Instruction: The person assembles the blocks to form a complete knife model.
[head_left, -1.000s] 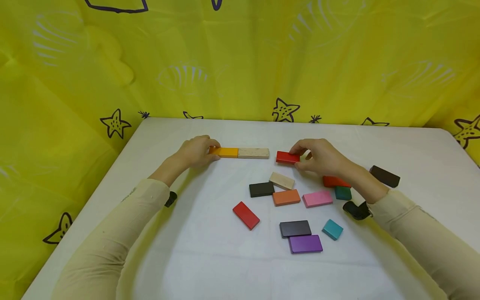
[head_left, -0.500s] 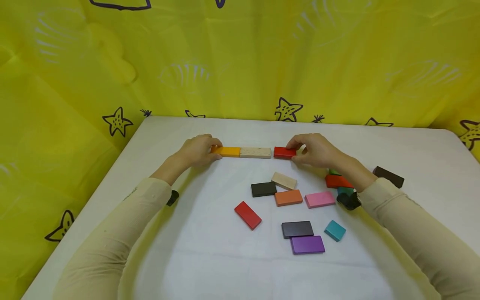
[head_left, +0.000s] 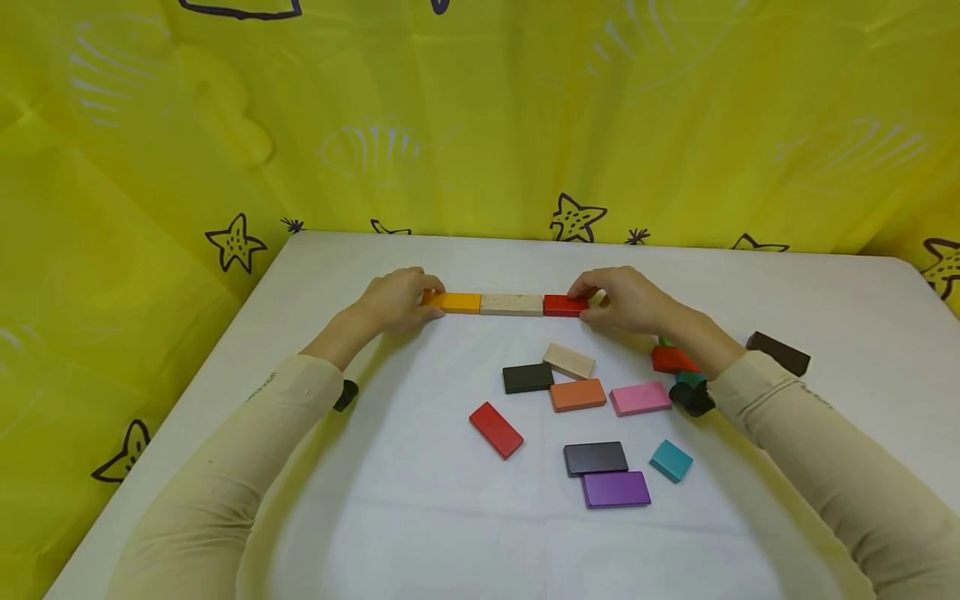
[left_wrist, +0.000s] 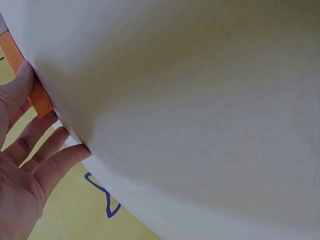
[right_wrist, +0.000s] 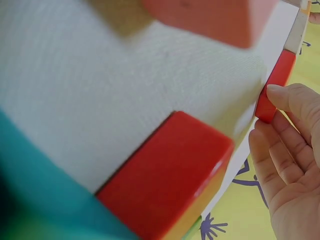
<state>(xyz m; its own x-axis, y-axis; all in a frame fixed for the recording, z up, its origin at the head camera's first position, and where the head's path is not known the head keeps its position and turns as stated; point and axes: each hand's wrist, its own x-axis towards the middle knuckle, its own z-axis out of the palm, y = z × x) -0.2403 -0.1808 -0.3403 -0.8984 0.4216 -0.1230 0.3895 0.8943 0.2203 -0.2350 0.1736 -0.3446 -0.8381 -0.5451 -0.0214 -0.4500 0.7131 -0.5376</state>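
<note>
– Slid left since half a second ago: red block point(head_left: 562, 306), pinched in the right hand point(head_left: 630, 302), now seeming to touch the speckled block point(head_left: 512, 305) between both hands.
– And beyond that?
– Orange block point(head_left: 460, 303), pinched by the left hand point(head_left: 396, 302). Best to brace there, nudge gently, keep edges flush.

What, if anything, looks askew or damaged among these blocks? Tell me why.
Nothing clearly stands out. The yellow-orange block, speckled beige block and end red block line up end to end. The slanted red block sits apart from that row, but so does the purple block; neither seems odd.
</note>
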